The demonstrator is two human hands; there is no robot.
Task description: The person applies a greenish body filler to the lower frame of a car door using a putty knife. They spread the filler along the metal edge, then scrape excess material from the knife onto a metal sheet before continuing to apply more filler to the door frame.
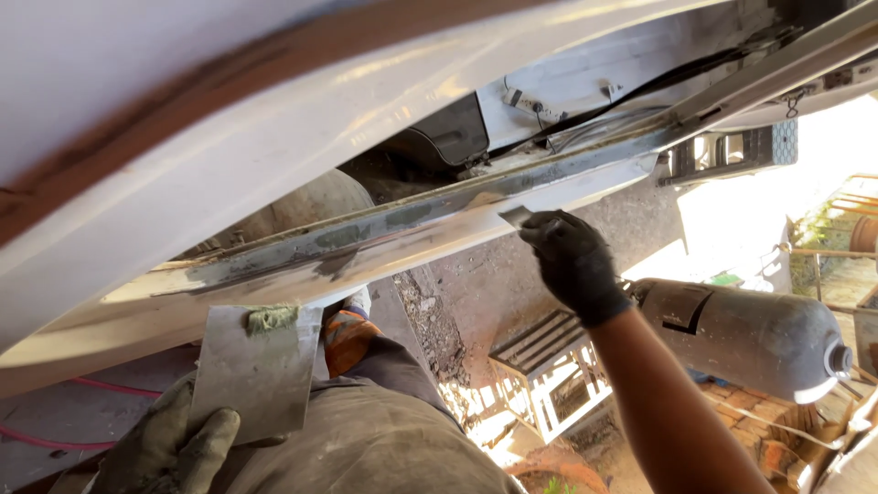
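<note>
Outdoor yard under white vehicle sill (302, 265) | my right hand (572, 261), gloved, pinches small spreader (517, 216) against sill's lower edge, long axis rising left to right | my left hand (169, 444) grips metal plate (256, 370) carrying green filler (272, 317) below

A bare concrete floor (485, 293) is seen below, littered along one strip with dark grit and rubble (425, 316). A grey metal cylinder (750, 334) is laid on its side on this floor, close to a white slatted crate (549, 375), which is stood at a tilt. A thin red hose (55, 437) is run across the ground at the lower left. Reddish brick paving (741, 412) is seen near the cylinder's underside, and a patch is lit brightly by sun
</note>
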